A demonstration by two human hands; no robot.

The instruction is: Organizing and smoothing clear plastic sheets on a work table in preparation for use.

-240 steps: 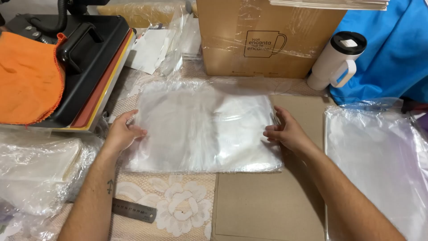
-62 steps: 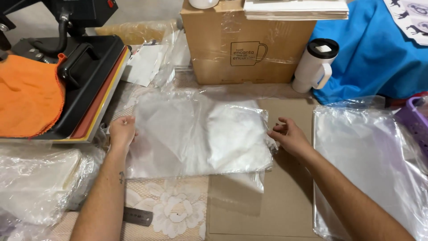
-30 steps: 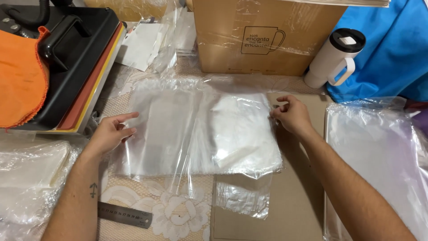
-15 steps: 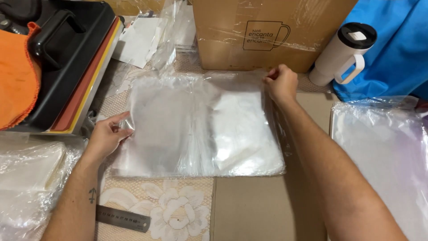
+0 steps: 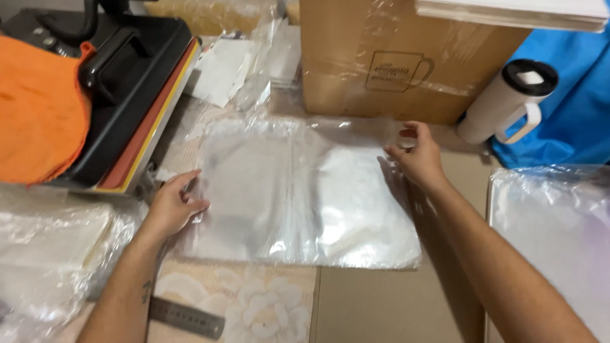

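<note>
The clear plastic bag lies flat between both hands, long axis running hand to hand; the left hand presses its near-left edge, fingers unclenched; the right hand pinches its far-right corner.

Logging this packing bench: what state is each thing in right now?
Clear plastic bag: flat, filled with something white.
Left hand: pressing its left edge.
Right hand: pinching its top right corner.
Heat press: closed.
Cardboard box: shut.
Tumbler: lidded.

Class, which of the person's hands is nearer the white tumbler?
Right. The right hand lies just left of the white tumbler; the left hand rests across the clear bag.
</note>
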